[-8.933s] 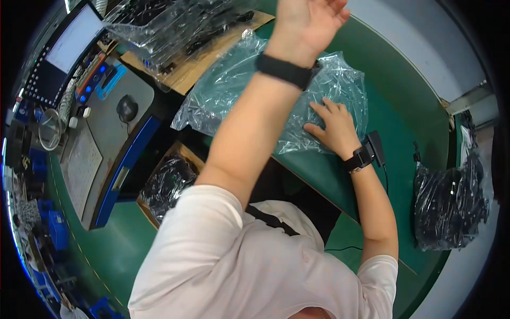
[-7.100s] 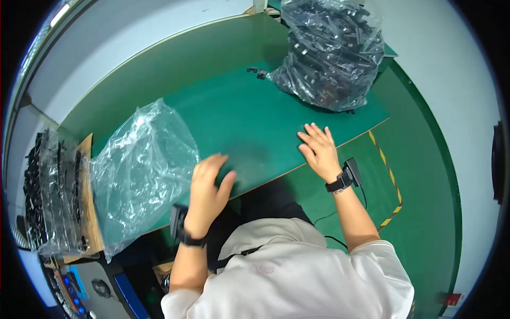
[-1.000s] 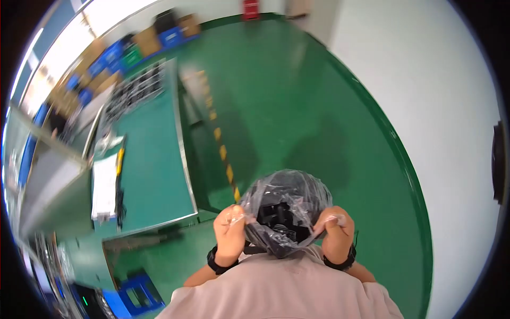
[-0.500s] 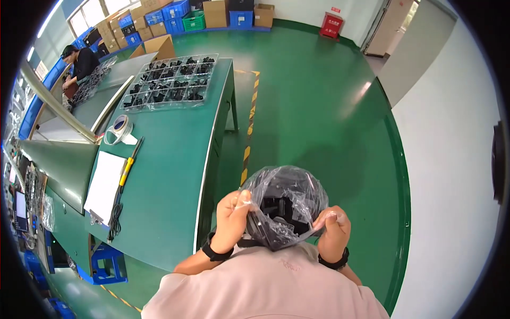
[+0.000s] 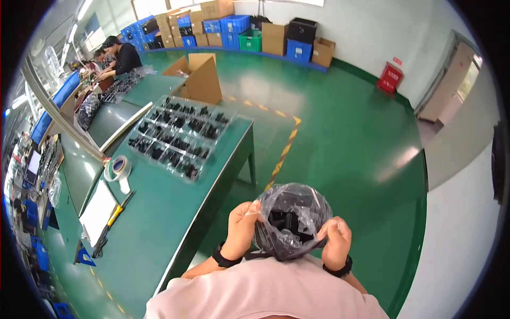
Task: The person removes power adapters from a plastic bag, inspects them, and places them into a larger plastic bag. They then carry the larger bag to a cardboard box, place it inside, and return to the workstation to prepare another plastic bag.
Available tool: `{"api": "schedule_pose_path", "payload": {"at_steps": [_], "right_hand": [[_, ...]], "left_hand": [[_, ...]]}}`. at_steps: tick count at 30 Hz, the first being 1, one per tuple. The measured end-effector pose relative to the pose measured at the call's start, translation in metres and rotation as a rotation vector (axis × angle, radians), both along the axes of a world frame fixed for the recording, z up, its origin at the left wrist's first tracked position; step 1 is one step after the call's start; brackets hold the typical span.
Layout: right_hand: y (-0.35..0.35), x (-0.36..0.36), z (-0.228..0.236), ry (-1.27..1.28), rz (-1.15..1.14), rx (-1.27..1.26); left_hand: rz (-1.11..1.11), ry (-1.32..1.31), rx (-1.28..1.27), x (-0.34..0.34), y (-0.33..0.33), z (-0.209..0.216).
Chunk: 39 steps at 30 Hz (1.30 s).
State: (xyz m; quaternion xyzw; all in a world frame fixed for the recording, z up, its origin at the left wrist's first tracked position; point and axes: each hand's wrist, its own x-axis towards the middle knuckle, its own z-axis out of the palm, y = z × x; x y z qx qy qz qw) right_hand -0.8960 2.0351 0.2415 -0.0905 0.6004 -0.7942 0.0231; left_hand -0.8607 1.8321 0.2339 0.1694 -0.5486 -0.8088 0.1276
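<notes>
A clear plastic bag (image 5: 313, 204) hangs in front of my body with its mouth held wide. Inside it lie several black plastic parts (image 5: 287, 220). My left hand (image 5: 241, 226) pinches the left side of the bag's rim between thumb and fingers. On the opposite side, my right hand (image 5: 336, 242) grips the rim in the same way. Both wrists wear black bands. To my left on the green workbench (image 5: 164, 212) rests a clear compartment tray (image 5: 210, 150) filled with black parts.
Rolls of tape (image 5: 118, 168), a clipboard with white paper (image 5: 99, 212) and a yellow-handled soldering iron (image 5: 115, 214) lie on the bench. Beyond stands an open cardboard box (image 5: 204, 80). A co-worker (image 5: 126, 57) sits farther off. Blue crates (image 5: 299, 50) and a red box (image 5: 390, 78) stand by the wall.
My view has turned left and lifted, so the bench and tray appear shifted and more of the far wall shows. Both hands still hold the bag's rim.
</notes>
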Motion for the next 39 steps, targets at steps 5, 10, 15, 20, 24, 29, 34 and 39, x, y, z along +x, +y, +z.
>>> {"api": "schedule_pose_path", "payload": {"at_steps": [5, 10, 15, 20, 24, 29, 34, 39], "right_hand": [[0.026, -0.143, 0.016, 0.095, 0.023, 0.051], [0.019, -0.283, -0.005, 0.093, 0.078, 0.127], [-0.009, -0.451, -0.010, 0.070, 0.040, 0.133], [-0.057, -0.591, 0.024, 0.151, 0.067, 0.198], [-0.110, -0.703, 0.013, 0.153, 0.093, 0.124], [-0.175, -0.843, -0.012, 0.019, 0.308, 0.086], [-0.278, -0.986, -0.014, 0.019, 0.481, -0.022], [-0.402, -1.088, 0.003, -0.055, 0.842, 0.061]], "left_hand": [[0.032, 0.036, 0.017, -0.127, 0.031, 0.007], [0.055, 0.066, 0.050, -0.250, 0.028, -0.022], [0.031, 0.055, 0.100, -0.426, -0.007, -0.036], [0.003, 0.113, 0.042, -0.576, -0.056, 0.010], [0.068, 0.039, 0.141, -0.678, -0.102, -0.013], [0.254, -0.022, 0.145, -0.775, -0.157, -0.023], [0.468, -0.030, 0.041, -0.878, -0.235, -0.013], [0.743, -0.060, 0.048, -0.935, -0.305, 0.001]]}}
